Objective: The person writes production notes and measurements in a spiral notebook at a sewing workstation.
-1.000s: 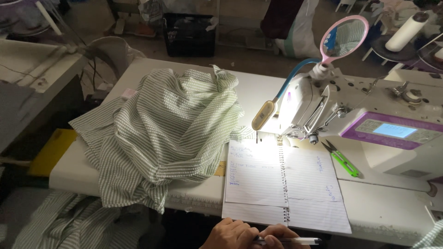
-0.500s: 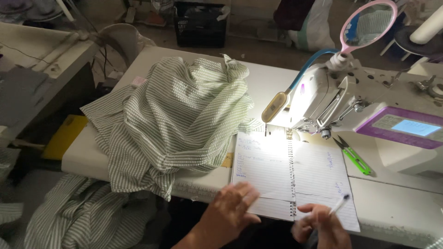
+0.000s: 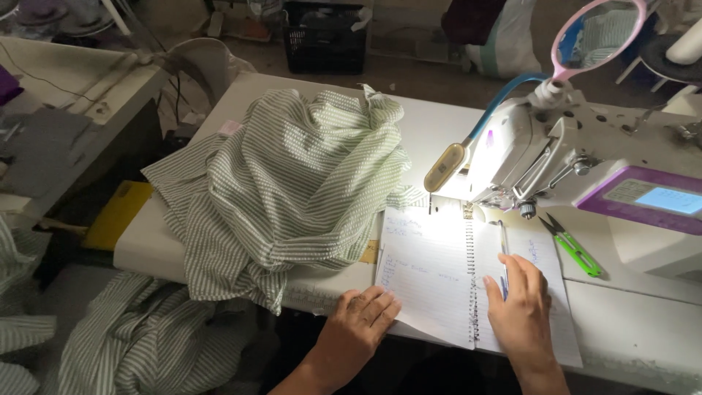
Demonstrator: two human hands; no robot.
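An open spiral notebook (image 3: 439,278) lies on the front edge of a white sewing table (image 3: 431,124), lit by a small lamp (image 3: 446,167) on a blue gooseneck. The left hand (image 3: 362,318) rests flat on the lower corner of the left page, fingers spread and holding nothing. The right hand (image 3: 521,307) lies palm down on the right page, fingers loosely extended over a pen (image 3: 503,252) that lies along the page just beside the spiral; whether the fingers pinch the pen cannot be told. A heap of green-striped cloth (image 3: 292,183) covers the table to the left of the notebook, touching its upper left corner, and more striped cloth (image 3: 139,344) lies on the floor below. The sewing machine (image 3: 585,168) stands behind the notebook, with a purple-framed screen panel (image 3: 651,199) on its body. Green snips (image 3: 574,245) lie just beside the right page. A pink-rimmed round mirror (image 3: 596,33) stands above the machine. A black crate (image 3: 325,36) sits on the floor beyond the table; its contents cannot be told. A yellow flat piece (image 3: 117,212) lies left of the table.
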